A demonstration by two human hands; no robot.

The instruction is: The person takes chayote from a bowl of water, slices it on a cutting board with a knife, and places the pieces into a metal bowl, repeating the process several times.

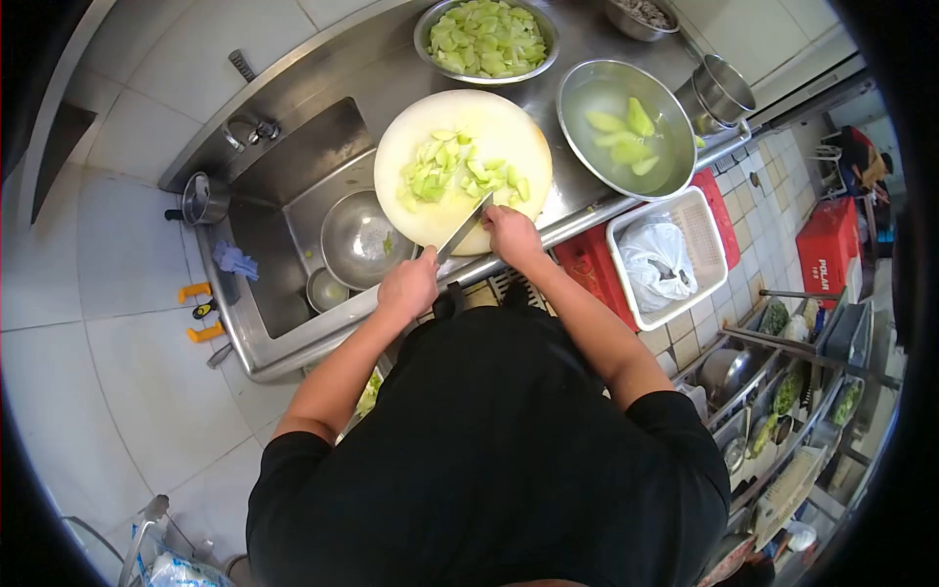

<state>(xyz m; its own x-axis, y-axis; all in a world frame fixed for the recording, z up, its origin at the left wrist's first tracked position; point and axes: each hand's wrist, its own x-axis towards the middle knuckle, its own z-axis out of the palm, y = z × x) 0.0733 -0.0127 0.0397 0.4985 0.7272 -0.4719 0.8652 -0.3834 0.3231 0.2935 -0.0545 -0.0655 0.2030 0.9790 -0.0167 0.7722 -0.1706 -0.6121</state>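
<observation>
My left hand [409,284] is wrapped round the handle of a kitchen knife [464,230]. Its blade slants up to the right over the near part of a round white cutting board [401,127]. Close beside the blade is my right hand [511,235], fingers curled and pressed together; whatever they hold is hidden. Cut pale green vegetable pieces [435,166] lie scattered across the middle of the board. To the right, a steel bowl [579,147] holds water and several larger peeled green pieces [624,129].
Behind the board stands a bowl [423,44] heaped with green slices. The sink [269,220] on the left contains a large steel bowl [342,230] and a smaller one [326,291]. A white basket [719,235] with a plastic bag [657,259] sits right, below the counter edge.
</observation>
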